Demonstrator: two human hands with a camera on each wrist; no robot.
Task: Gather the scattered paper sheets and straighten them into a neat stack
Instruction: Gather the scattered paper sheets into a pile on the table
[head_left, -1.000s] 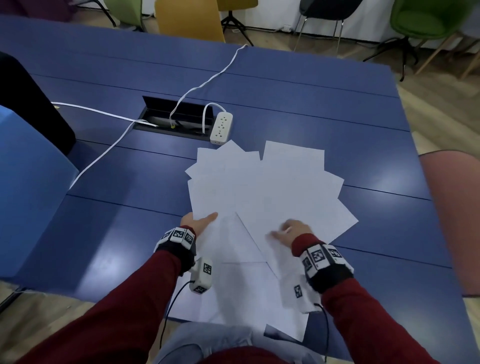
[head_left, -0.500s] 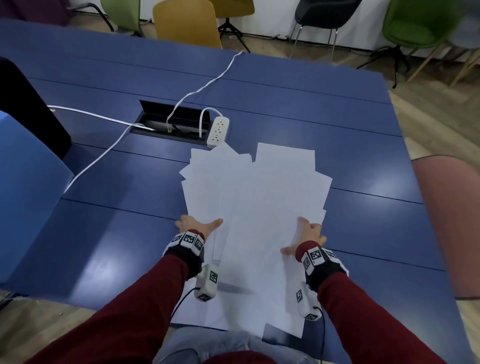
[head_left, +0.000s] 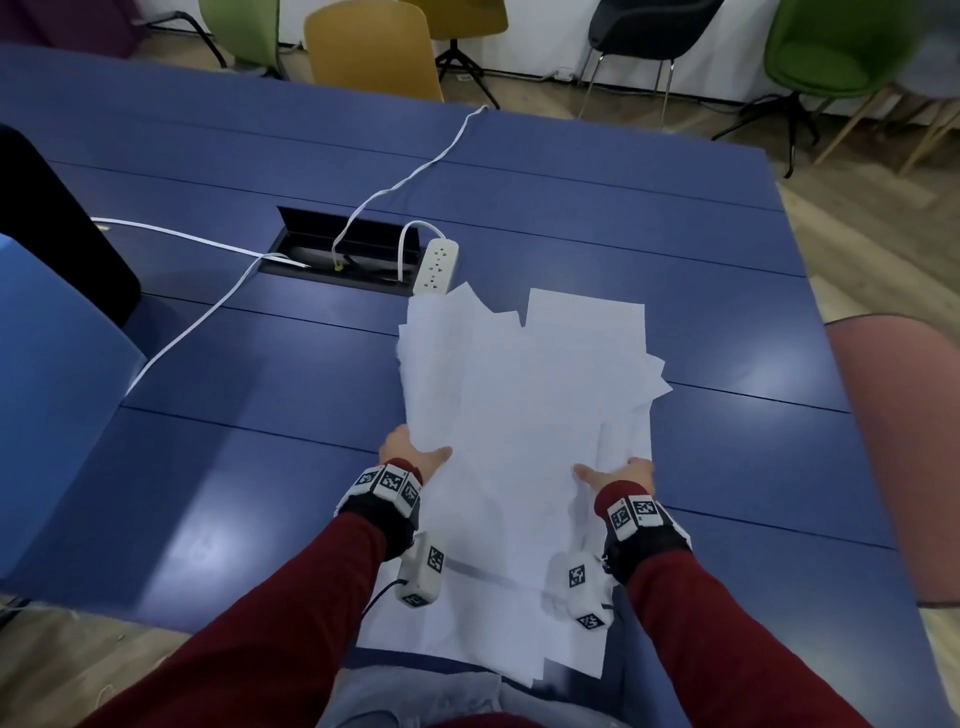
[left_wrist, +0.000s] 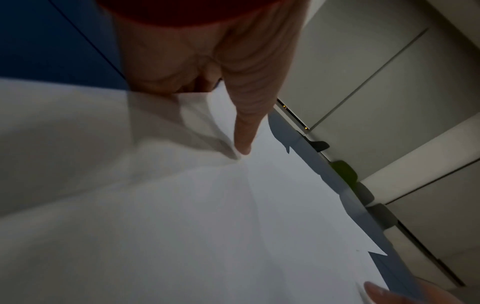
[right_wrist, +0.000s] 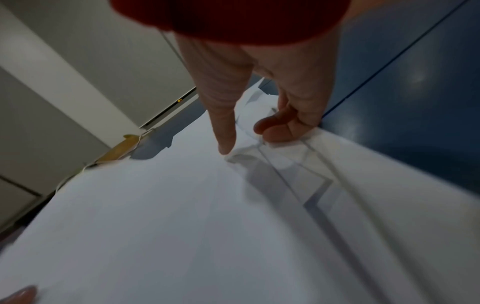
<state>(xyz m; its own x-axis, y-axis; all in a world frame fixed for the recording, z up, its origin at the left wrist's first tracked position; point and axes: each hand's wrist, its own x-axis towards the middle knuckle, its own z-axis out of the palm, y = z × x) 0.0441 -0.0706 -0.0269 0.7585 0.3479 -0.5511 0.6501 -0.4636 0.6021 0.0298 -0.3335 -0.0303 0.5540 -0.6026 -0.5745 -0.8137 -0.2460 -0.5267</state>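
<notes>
Between two gripping hands, a loose bundle of white paper sheets (head_left: 524, 415) lies on a blue table (head_left: 208, 467), its long axis running from the person's lap away toward a white power strip (head_left: 436, 265). The left hand (head_left: 410, 457) pinches the bundle's left edge, thumb on top and fingers tucked beneath; the right hand (head_left: 623, 475) grasps the opposite edge the same way, its fingers curled under the sheets in the right wrist view. Beyond the grips, the far ends of the sheets fan out unevenly, corners jutting at different angles, and the farthest corner reaches the power strip's near end. Behind the grips, the near ends overhang the table edge above the person's lap. Both forearms wear dark red sleeves (head_left: 291, 613). A white cable (head_left: 405, 171) runs from the table's open cable hatch (head_left: 343, 249) across the far side.
</notes>
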